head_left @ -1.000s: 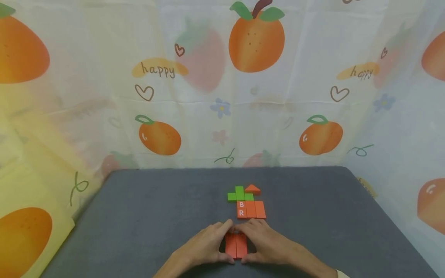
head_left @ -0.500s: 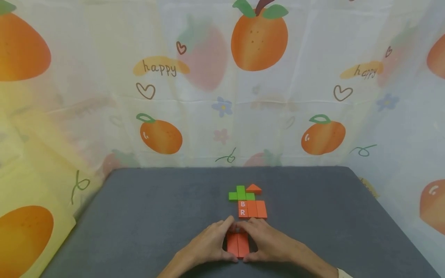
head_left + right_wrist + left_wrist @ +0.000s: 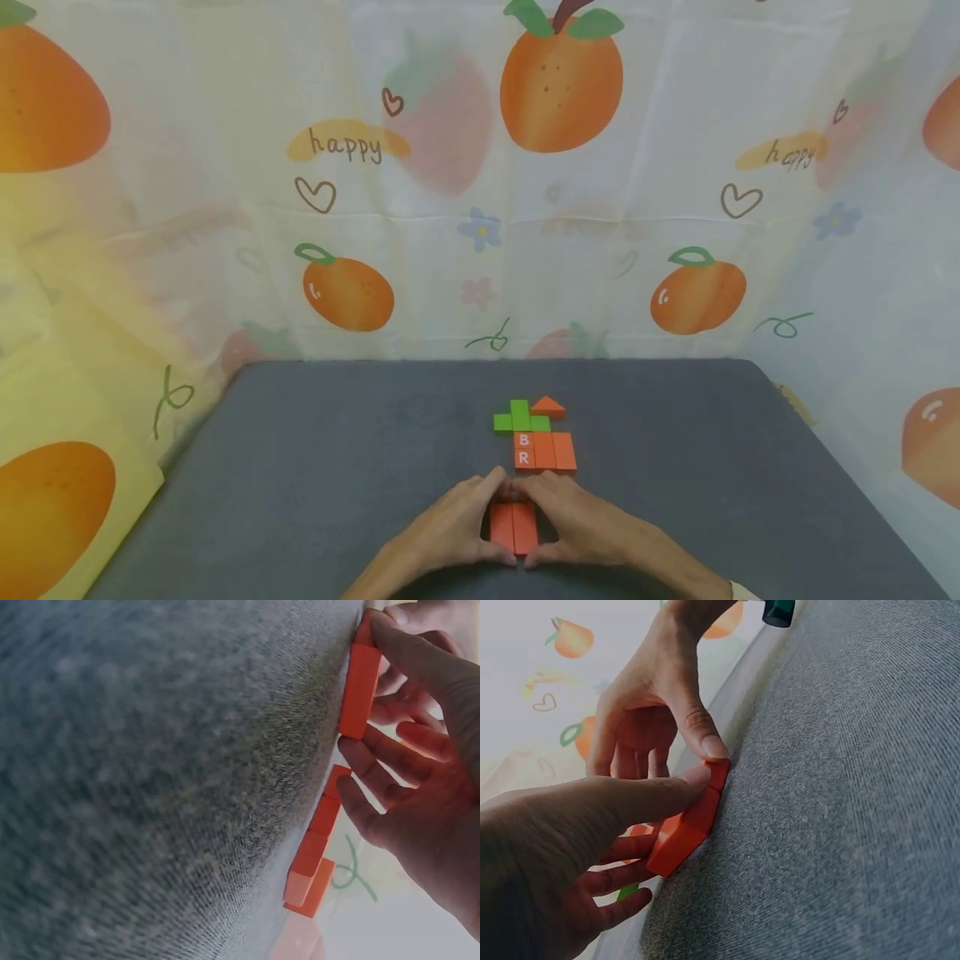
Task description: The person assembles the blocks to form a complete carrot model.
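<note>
Two oblong red blocks lie side by side on the dark tabletop, the left one (image 3: 502, 529) touching the right one (image 3: 526, 529). My left hand (image 3: 453, 525) pinches the left block end to end, thumb at the near end and fingers toward the far end. The right hand (image 3: 588, 521) mirrors it around the right block. Both hands' fingertips meet beyond the far ends, hiding those ends. In the left wrist view, the left thumb lies on the red block (image 3: 682, 840). From the right wrist, the right thumb and fingers span the red block (image 3: 360, 690).
Just beyond the hands lie orange blocks lettered B (image 3: 523, 440) and R (image 3: 523, 458), with two plain orange blocks (image 3: 553, 451) on their right. Farther back are several green blocks (image 3: 521, 417) and an orange triangular block (image 3: 548, 407). A fruit-printed cloth (image 3: 570, 283) hangs behind the grey tabletop (image 3: 337, 433).
The head view has shifted slightly. Both hands and the two red blocks between them have edged a little to the right, and the grip looks the same.
</note>
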The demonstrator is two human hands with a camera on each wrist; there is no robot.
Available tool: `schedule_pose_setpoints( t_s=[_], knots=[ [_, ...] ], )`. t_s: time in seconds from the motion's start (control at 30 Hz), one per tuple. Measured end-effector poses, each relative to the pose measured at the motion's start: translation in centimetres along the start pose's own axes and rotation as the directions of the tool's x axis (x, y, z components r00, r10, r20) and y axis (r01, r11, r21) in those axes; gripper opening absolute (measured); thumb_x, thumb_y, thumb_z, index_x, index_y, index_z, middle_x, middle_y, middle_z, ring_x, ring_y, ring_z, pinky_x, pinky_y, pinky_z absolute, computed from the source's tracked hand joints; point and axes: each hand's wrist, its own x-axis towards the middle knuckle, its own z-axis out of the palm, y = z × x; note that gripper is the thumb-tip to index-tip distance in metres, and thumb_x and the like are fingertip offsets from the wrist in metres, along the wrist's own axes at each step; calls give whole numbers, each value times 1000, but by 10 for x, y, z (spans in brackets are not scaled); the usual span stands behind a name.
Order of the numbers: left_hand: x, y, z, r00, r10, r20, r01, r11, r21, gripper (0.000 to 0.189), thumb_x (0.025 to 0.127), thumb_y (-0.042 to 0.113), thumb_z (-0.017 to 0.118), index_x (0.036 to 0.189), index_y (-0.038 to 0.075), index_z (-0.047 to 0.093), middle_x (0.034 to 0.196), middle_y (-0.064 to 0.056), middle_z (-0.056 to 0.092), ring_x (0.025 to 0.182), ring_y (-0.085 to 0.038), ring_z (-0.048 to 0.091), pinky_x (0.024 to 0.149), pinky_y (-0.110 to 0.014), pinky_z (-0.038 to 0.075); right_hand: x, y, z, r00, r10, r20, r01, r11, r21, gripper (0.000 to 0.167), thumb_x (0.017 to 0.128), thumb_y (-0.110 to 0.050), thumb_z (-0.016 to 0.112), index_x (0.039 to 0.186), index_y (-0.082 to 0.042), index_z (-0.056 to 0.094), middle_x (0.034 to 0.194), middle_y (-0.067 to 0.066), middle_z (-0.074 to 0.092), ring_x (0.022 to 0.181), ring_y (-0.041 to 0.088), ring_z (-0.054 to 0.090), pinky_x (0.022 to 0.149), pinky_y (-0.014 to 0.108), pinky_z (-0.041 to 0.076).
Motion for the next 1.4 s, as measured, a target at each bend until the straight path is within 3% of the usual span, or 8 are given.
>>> schedule_pose_setpoints(
  t_s=[0.23,0.47,1.13,1.27,1.4],
  knots=[
    [2,1,5,999,-11,-33,12,1000,7,63,76,41,95,118,23,52,104,12,67,90,2,56,77,-20,50,2,-4,-2,999,40,18,-40,999,8,78,89,-53,79,152,-17,48,145,-5,58,129,12,53,109,43,52],
    [1,3,10,998,-15,-63,16,1000,13,62,76,41,94,117,23,51,108,9,67,91,0,55,77,-20,50,5,-6,-4,997,71,30,-72,997,9,80,88,-51,82,151,-17,49,143,-5,59,126,12,54,107,42,52],
    [0,1,11,998,-22,-57,21,999,-28,61,78,38,92,121,21,53,103,10,64,86,1,53,75,-18,48,6,-5,-4,996,73,43,-74,997,22,81,86,-51,84,151,-18,49,143,-5,59,126,11,54,108,42,52],
    [-4,-2,9,999,2,-44,-2,1000,4,62,81,51,88,125,22,54,111,10,64,96,0,56,82,-22,53,4,-2,-5,999,25,28,-26,999,32,79,87,-53,81,151,-20,51,146,-6,59,132,14,54,111,44,51],
    [-9,-3,-1,999,45,-22,-43,998,54,62,85,57,81,130,23,58,125,8,65,115,-7,59,99,-33,56,1,1,-14,999,-29,-46,28,999,-18,68,90,-53,77,145,-17,58,140,-5,61,128,14,57,107,40,54]
  ],
)
